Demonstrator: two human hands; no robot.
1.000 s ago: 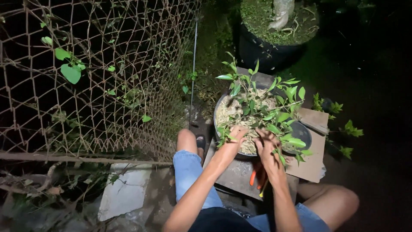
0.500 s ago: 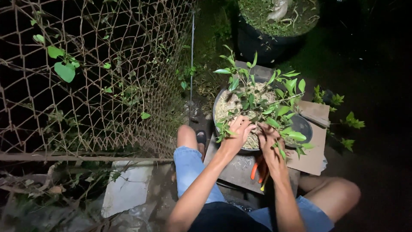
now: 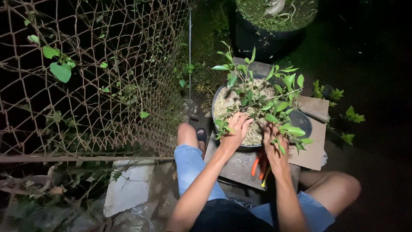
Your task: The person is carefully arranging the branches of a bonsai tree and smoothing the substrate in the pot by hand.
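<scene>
Far left: rusty wire fence w/ a few green vine leaves on it, dark behind. Below it a pale flat slab on the ground among dry twigs.

Centre: person squatting, denim shorts, bare knees either side of a low stone block serving as the desk. On it sits a round dark pot filled w/ pale, straw-like mix; a small leafy plant stands in the pot, stems spreading up and right.

Left hand at the pot's near-left rim, fingers curled loosely on the mix at the plant's base; can't tell if they're gripping a stem or just pressing. Right hand at the near rim just right of it, fingers up among the lower leaves, partly hidden, so grip unclear.

Orange-handled tool lies on the block under the right wrist. Brown cardboard sheet under the pot's right side. Top right: bigger black pot w/ mossy soil, well apart.
</scene>
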